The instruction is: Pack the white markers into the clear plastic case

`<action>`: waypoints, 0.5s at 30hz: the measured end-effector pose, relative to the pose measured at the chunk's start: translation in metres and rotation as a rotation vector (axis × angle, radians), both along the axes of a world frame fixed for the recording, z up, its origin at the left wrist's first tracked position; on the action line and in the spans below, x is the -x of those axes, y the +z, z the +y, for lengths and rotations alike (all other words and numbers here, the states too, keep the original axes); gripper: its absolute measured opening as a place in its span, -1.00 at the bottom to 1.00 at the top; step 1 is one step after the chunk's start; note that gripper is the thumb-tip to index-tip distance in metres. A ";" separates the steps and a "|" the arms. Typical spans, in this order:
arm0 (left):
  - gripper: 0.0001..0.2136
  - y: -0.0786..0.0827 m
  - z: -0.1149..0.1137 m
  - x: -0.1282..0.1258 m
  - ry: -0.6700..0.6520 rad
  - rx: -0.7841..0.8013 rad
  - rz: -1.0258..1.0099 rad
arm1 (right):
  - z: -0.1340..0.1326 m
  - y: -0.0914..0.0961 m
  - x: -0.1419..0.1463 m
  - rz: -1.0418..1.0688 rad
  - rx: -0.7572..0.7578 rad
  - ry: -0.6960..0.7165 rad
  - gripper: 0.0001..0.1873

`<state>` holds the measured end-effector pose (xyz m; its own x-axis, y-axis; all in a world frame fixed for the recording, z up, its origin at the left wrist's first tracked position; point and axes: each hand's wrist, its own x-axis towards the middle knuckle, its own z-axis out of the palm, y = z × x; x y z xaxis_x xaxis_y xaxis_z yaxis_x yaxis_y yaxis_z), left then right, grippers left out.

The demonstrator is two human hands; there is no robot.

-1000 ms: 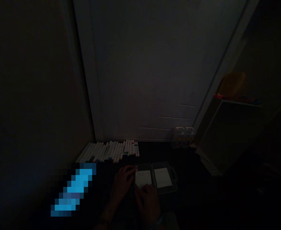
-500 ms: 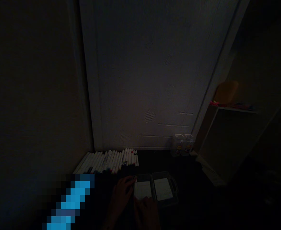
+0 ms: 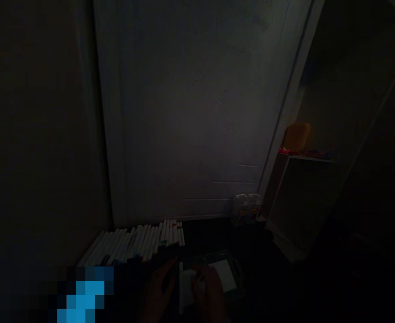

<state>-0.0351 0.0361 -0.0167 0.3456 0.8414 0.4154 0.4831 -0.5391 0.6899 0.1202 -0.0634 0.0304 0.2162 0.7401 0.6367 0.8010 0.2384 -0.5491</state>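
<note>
The scene is very dark. An open clear plastic case (image 3: pixel 239 287) with a handle lies in front of me, with a white sheet (image 3: pixel 222 273) in its right half. A white marker (image 3: pixel 181 291) lies lengthwise along the left edge of the case's left half, beside another pale sheet. Just left of the case is my left hand (image 3: pixel 160 285), thumb and fingers apart, holding nothing that I can see. My right hand (image 3: pixel 211 289) is over the case's left half, fingers curved with a gap to the thumb and nothing visible between them.
A row of white markers (image 3: pixel 133 244) lies on the dark table against the pale panel (image 3: pixel 170 134). Two clear cases (image 3: pixel 246 211) stand upright at the back. On the right, a cabinet (image 3: pixel 295 202) carries an orange object (image 3: pixel 297 137). A blurred blue patch (image 3: pixel 85 294) covers the lower left.
My right hand has risen from the case's near edge to over its left half. A white marker now shows along the left edge. The view has shifted, moving the scene left and slightly down.
</note>
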 end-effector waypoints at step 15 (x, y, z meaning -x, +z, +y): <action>-0.63 0.006 -0.008 -0.003 0.047 -0.027 0.012 | 0.156 0.013 0.001 -0.181 0.551 -0.075 -0.65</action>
